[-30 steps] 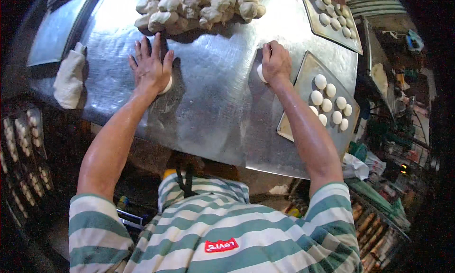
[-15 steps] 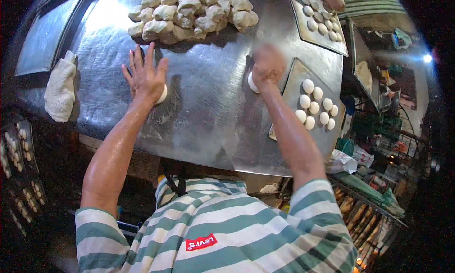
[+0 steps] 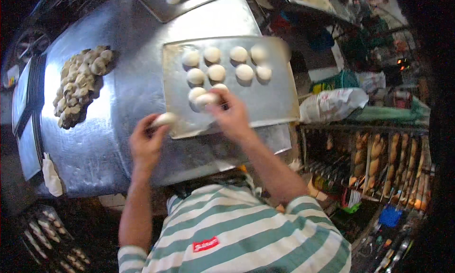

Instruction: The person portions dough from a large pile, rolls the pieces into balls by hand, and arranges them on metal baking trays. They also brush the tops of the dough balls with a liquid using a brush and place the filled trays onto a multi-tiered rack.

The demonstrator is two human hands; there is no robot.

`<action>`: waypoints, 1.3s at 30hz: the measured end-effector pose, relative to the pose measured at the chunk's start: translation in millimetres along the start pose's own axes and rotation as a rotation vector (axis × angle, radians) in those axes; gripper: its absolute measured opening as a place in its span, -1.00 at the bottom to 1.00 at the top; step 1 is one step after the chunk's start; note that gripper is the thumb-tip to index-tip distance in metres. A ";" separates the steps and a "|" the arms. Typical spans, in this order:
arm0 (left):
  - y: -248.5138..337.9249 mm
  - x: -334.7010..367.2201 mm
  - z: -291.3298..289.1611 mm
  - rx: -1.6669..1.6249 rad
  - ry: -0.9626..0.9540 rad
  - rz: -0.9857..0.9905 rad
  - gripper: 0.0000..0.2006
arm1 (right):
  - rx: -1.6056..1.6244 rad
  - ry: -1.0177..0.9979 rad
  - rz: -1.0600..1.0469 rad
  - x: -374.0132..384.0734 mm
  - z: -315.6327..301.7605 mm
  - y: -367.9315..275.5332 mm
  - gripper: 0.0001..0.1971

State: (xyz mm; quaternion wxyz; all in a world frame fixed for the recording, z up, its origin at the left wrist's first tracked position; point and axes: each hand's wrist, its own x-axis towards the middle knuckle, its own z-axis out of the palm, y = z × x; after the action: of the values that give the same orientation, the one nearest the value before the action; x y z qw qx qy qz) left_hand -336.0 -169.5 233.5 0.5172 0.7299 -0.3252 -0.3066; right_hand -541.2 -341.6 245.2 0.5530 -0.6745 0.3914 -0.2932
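My left hand (image 3: 146,143) pinches a round white dough ball (image 3: 165,119) between thumb and fingers, just off the near left corner of a metal baking tray (image 3: 265,100). Over the tray, my right hand (image 3: 231,114) grips another dough ball (image 3: 207,100), partly covering the balls behind it. Several smooth dough balls (image 3: 216,73) sit in rows on the tray's far and left parts. Far left on the metal table (image 3: 137,83) lies a heap of rough dough pieces (image 3: 81,81).
A second tray (image 3: 189,7) with dough balls is at the table's far edge. A folded white cloth (image 3: 51,175) lies at the left edge beside dark trays (image 3: 29,145). Right of the table stand a plastic bag (image 3: 334,104) and a rack of long breads (image 3: 377,154).
My view has turned right, toward the tray. Both hands have lifted from the tabletop, where each covered a dough ball, and now hold dough balls at and over the tray.
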 end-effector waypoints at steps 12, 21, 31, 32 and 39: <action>58.8 43.2 262.1 0.261 -0.063 0.105 -0.66 | -0.392 0.115 0.112 21.7 -184.1 54.2 -0.61; 57.0 41.7 245.1 0.088 -0.013 0.156 -0.50 | -0.893 0.325 -0.386 38.3 -125.5 37.4 -0.39; 3.7 2.0 -96.4 0.140 0.180 0.184 -0.72 | -1.282 0.118 -0.202 63.1 -86.3 37.2 -0.28; -27.4 -7.7 -130.1 0.117 0.285 0.075 -0.74 | -1.316 0.062 -0.114 54.6 -83.8 36.3 -0.28; -109.7 -53.1 -278.8 1.042 0.281 0.033 -0.43 | -0.613 0.314 -0.227 30.0 46.8 -65.6 -0.34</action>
State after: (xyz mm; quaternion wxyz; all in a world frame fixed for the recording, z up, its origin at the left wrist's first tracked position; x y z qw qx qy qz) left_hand -132.1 55.3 211.9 0.1296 0.9186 -0.3734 0.0039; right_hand -473.4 -337.6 298.0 0.2221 -0.7949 0.4639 -0.3218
